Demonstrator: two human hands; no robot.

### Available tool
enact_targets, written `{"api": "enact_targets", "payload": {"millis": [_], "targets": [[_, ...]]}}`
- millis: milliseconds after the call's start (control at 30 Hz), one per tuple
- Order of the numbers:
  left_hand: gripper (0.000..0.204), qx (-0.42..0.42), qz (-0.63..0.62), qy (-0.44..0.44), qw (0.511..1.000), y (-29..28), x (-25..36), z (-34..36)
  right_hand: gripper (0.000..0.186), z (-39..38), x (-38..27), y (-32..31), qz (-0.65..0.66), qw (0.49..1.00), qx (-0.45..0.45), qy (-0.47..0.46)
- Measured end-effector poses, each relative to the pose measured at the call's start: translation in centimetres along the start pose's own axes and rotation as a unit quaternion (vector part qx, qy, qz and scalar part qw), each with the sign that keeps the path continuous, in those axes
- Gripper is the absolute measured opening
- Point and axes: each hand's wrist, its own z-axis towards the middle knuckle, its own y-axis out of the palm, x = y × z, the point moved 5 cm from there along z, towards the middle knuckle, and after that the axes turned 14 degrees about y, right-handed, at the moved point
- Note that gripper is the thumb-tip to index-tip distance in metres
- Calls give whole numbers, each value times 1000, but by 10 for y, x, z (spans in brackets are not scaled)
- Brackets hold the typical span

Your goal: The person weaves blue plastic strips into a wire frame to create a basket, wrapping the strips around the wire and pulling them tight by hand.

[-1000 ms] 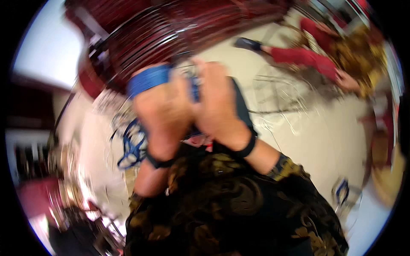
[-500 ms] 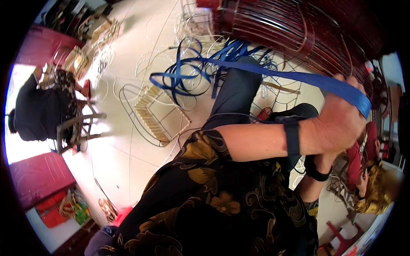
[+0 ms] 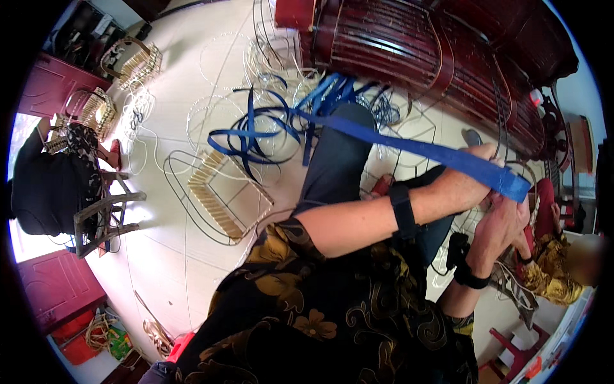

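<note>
A blue strap [image 3: 409, 147], flat, ribbed and faintly glossy like woven plastic, runs in a straight slope from a springy heap of blue strapping [image 3: 326, 93], across a knee in dark smooth trousers [image 3: 339, 157], and up to both hands, where its end doubles back in a rounded fold. The right hand [image 3: 495, 230] pinches the lower edge of that fold between bent fingers; the left hand [image 3: 462, 185] lies just behind the strap, its fingers mostly hidden, so whether they pinch or lie loose I cannot tell.

Left of the knee, a basket frame [image 3: 214, 195] of thin dark wire, one side bound in stiff beige slats, sits on glossy pale floor tiles [image 3: 153, 269]. Farther left stands a rough wooden chair [image 3: 112, 211], with a broad stretch of tile between it and the frame. Toward the upper right, the slatted front of a polished dark-red bench [image 3: 384, 48] bounds the space near the hands; a seated co-worker [image 3: 553, 269] borders the far right.
</note>
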Motion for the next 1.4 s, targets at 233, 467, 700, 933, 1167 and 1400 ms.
{"api": "enact_targets", "payload": {"millis": [233,467,700,933,1167,1400], "targets": [[27,49,-250,-193,947,6,2,-5,22,-1,-3,6,-11,1000,8,-1],[26,65,-272,-187,942,8,3,-8,24,-3,-2,7,39,999,-26,5],[24,73,-242,-194,948,17,0,-14,21,-4,-4,0,12,1000,25,-9],[14,94,-280,-237,925,16,-2,-18,28,-6,2,-5,111,993,-36,35],[19,60,-174,-207,961,19,9,-8,25,-1,7,-9,127,990,-50,32],[33,-25,-190,-268,944,21,6,3,14,2,5,-21,63,997,-17,-36]]}}
